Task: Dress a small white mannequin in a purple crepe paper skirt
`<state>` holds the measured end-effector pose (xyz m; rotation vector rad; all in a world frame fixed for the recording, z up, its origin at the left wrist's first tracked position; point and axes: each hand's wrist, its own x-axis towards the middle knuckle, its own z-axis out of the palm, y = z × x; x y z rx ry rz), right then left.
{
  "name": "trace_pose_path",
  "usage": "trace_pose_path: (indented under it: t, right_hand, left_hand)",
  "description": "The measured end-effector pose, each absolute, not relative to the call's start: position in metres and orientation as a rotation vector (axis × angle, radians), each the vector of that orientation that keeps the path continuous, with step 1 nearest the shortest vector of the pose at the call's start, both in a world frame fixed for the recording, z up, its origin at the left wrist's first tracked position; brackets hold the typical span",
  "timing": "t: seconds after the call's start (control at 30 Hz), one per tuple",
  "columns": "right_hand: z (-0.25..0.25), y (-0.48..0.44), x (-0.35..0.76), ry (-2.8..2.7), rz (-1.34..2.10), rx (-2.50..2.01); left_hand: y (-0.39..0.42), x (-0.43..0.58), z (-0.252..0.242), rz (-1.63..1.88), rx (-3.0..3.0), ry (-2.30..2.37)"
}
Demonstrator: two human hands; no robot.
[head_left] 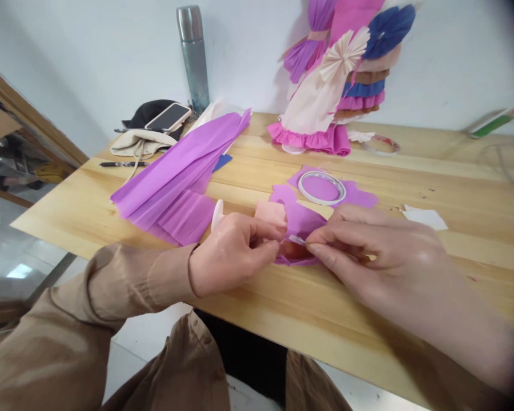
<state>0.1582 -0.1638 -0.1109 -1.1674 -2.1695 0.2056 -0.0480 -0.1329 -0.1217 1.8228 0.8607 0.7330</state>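
A purple crepe paper piece [302,220] with an open fold lies on the table between my hands. My left hand [235,248] is closed in a pinch at its left edge, next to a peach paper square [272,214]. Between the thumb and index finger of my right hand [364,245] is a small strip of whitish tape [297,240], held over the fold. Just beyond lies a white tape roll [322,188] on purple scraps [360,197]. A white rounded object [217,214] is partly hidden behind my left hand.
Pleated purple crepe paper [175,177] spreads at the left, near a pen [124,164], a phone [168,117] and a steel flask [193,60]. Ruffled paper dress shapes [317,103] lean on the wall. At the right are a white scrap [426,218] and a green-ended stick [492,124].
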Motion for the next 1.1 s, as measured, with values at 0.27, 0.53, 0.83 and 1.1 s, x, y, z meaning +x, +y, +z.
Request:
trace_pose_path:
  t: [0.27,0.53,0.83,1.1]
  right_hand:
    - [-0.118,-0.158,0.161,-2.217,0.122,-1.128]
    - [-0.121,-0.160,0.158,-2.219,0.078,-1.140]
    - [-0.121,-0.161,0.158,-2.227,0.024,-1.104]
    - [-0.126,-0.160,0.160,-2.256,-0.070,-1.121]
  left_hand:
    - [-0.134,-0.048,-0.124,0.667,1.739,0.883]
    - [-0.134,-0.045,-0.127,0.616,1.677,0.969]
    - [-0.134,-0.043,-0.129,0.639,1.719,1.020]
    - [-0.133,-0.040,-0.127,0.563,1.653,1.093]
